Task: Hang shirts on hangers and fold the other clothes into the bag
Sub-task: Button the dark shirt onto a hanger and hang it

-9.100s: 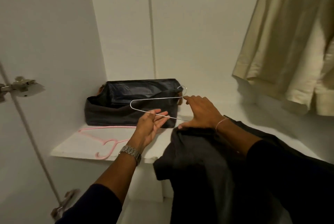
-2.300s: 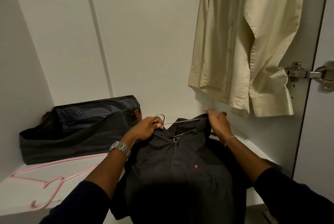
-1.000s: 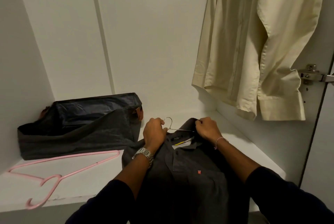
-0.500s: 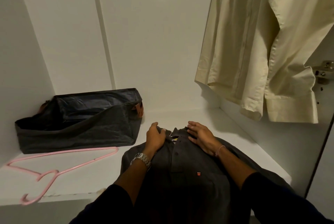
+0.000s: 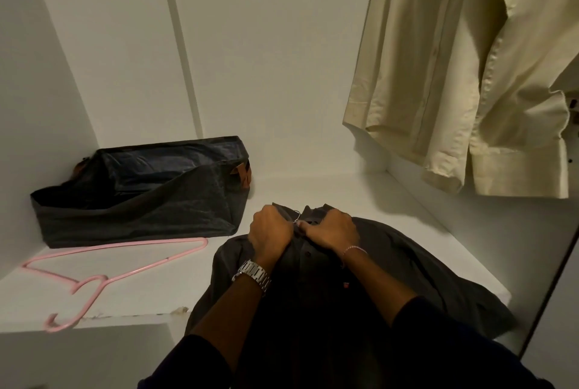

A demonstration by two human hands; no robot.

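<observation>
Hands at the collar of a dark shirt on a wardrobe shelf

Both hands sit at the neck of the dark shirt [image 5: 313, 279], which lies front up on the white shelf [image 5: 131, 291] with its lower part hanging over the front edge. The left hand [image 5: 271, 230] has its fingers curled into the collar cloth on its side. The right hand [image 5: 332, 228] is curled on the other side of the collar, pinching the fabric at the placket. Between the two hands a short piece of the wire hanger [image 5: 296, 218] pokes out of the neck opening; the rest of it is hidden inside the shirt.

To the left, against the back wall, stands the dark bag [image 5: 141, 194], its mouth open and slumped. Dark folded material shows inside it, but what it is cannot be made out. In front of the bag a pink hanger [image 5: 103, 269] lies flat on the shelf, its hook reaching the front edge. At upper right a cream shirt [image 5: 470, 75] hangs above the shelf, well apart from the hands.
</observation>
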